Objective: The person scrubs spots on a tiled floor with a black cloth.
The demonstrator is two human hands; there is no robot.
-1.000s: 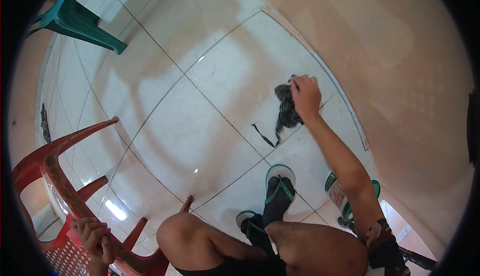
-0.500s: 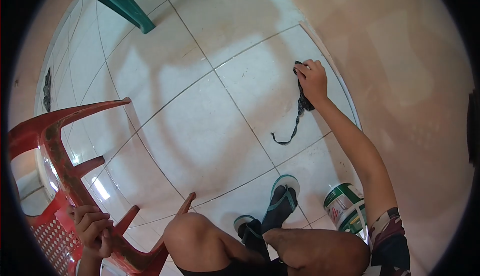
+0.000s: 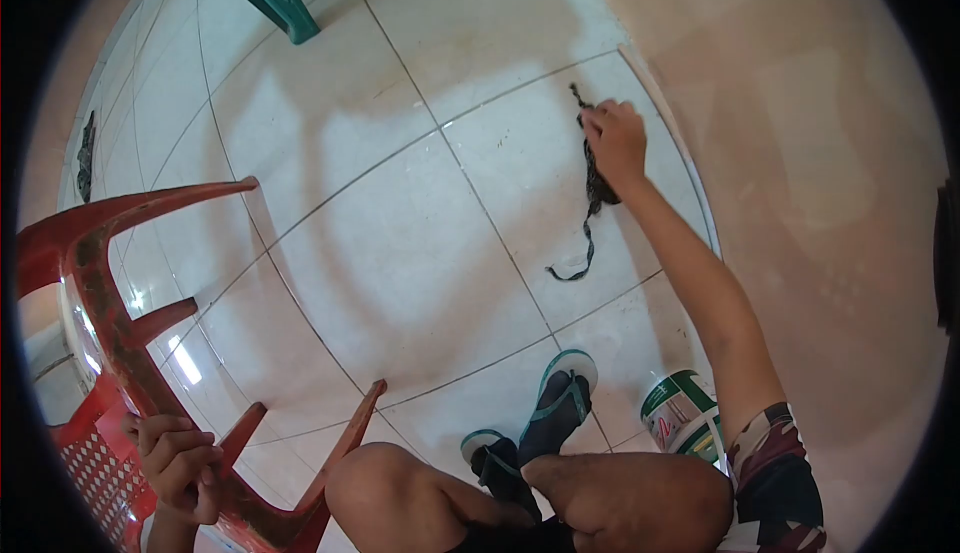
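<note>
My right hand (image 3: 616,143) reaches down to the tiled floor near the wall, its fingers closed on a twisted black cloth strip (image 3: 597,189). One thin tail of the strip curls over the tiles toward my feet, and a short end sticks out beyond the fingertips. My left hand (image 3: 180,465) is curled in front of a red plastic chair (image 3: 128,358) that lies tipped, legs pointing right. A flat reddish piece (image 3: 115,431) shows at the left fingertips; I cannot tell whether it is separate from the chair.
A white and green bucket (image 3: 680,411) stands beside my right knee, close to the wall (image 3: 800,213). My feet in green-strapped flip-flops (image 3: 563,405) rest on the floor. A green plastic leg (image 3: 275,3) stands at the top left, and a dark crumpled thing (image 3: 86,161) lies at the far left.
My right hand has shifted slightly up and left along the black cloth strip, whose far end now shows past the fingers. The view has tilted a little; my left hand stays by the chair.
</note>
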